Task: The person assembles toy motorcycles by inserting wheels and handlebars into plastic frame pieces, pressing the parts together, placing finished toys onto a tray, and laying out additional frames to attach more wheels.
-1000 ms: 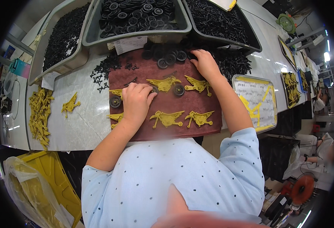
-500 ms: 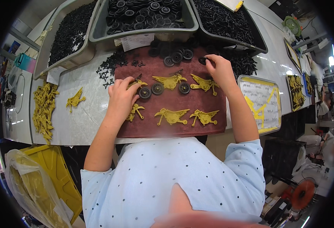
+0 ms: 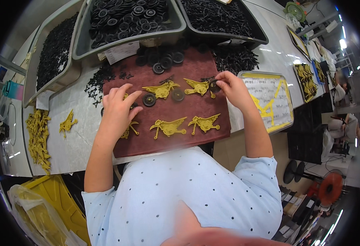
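My right hand pinches a black toy wheel at the front end of a yellow toy motorcycle body, the right one in the far row. Black handlebar-like parts lie at its top. My left hand has its fingers spread over another yellow body and wheel, mostly hidden beneath it. Between the hands lies a yellow body with a black wheel and a second wheel at its ends. Nearer me lie two bare yellow bodies and a partly covered one.
A brown cloth covers the work area. Loose wheels and small black parts lie beyond it. Grey bins of black parts stand behind. Yellow bodies are heaped at left; a yellow-edged tray sits at right.
My right hand has brought the wheel nearer, from beyond the far row to the right yellow body's front. My left hand's fingers have spread apart. The whole view has shifted and turned.
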Available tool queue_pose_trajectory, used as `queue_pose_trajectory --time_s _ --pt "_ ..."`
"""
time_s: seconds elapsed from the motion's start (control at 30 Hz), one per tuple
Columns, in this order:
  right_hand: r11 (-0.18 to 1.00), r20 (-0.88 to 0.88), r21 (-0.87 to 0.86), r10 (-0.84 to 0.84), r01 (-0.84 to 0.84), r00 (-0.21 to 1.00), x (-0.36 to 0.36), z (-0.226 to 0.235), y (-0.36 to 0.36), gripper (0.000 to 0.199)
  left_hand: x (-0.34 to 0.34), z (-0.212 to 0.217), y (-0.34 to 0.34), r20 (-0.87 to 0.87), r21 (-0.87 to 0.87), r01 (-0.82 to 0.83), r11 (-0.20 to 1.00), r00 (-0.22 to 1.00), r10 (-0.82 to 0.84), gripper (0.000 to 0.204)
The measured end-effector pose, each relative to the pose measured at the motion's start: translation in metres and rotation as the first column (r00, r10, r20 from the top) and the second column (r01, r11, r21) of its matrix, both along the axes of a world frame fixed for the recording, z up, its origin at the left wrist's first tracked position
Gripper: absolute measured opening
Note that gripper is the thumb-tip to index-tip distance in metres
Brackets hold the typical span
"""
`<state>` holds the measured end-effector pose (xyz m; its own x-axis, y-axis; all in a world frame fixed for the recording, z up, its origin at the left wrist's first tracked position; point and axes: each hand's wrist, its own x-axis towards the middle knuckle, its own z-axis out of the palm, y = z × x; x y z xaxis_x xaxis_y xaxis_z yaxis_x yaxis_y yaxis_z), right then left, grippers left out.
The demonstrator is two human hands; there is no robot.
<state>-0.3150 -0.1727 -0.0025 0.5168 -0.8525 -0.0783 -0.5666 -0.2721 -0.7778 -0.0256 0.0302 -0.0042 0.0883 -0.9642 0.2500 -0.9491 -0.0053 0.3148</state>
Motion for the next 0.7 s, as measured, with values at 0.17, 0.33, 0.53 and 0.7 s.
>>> queue_pose_trajectory --time_s 0.17,0.33,0.53,0.7 --pt "0.994 -0.044 0.105 -0.01 0.015 0.999 -0.016 -0.025 0.007 0.016 -0.016 -0.004 -0.044 0.036 -0.112 0.137 0.984 0.99 -0.134 0.031" --pt "0.997 -0.044 0.036 -0.068 0.07 0.997 -0.014 -0.035 0.013 0.014 -0.02 -0.021 -0.088 0.01 -0.179 0.094 0.979 0.996 -0.094 0.022" --pt "0.984 0.028 -0.164 -0.06 0.063 0.998 -0.023 -0.054 0.017 0.016 -0.022 -0.042 -0.126 -0.001 -0.194 -0.029 0.981 1.0 0.03 0.022" --pt "0.984 0.053 -0.132 -0.11 0.117 0.992 -0.026 -0.057 0.018 0.016 -0.032 -0.044 -0.142 0.033 -0.251 -0.051 0.967 0.998 0.062 0.049"
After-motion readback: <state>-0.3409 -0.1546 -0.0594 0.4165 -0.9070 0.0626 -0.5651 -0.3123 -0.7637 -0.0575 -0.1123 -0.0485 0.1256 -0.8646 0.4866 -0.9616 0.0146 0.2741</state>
